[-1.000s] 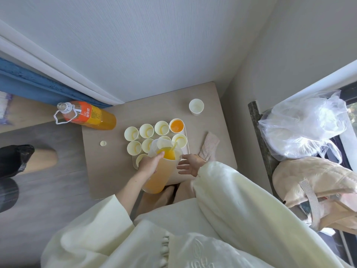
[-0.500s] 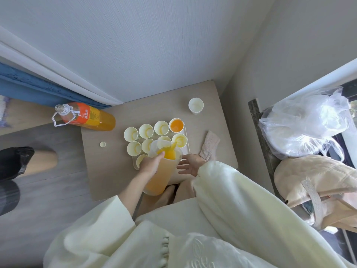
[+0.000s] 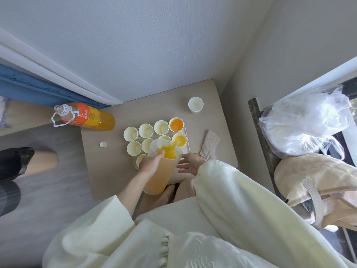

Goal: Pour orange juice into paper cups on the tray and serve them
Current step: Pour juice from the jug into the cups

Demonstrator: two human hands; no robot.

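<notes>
Ten paper cups (image 3: 146, 130), one pitcher (image 3: 158, 176), one bottle (image 3: 87, 118)

The left hand (image 3: 151, 164) gripped the jug (image 3: 157, 178) just below its rim, fingers curled round the side, back of the hand facing up, and held it tipped forward. The left forearm (image 3: 131, 192) was bare and reached forward and to the right out of a wide cream left sleeve (image 3: 92, 225) that ended near the elbow. The right hand (image 3: 190, 165) lay just beside the jug, palm showing, fingers straight and a little spread, pointing left. The right sleeve (image 3: 231, 190) covered that arm down to the wrist.
</notes>
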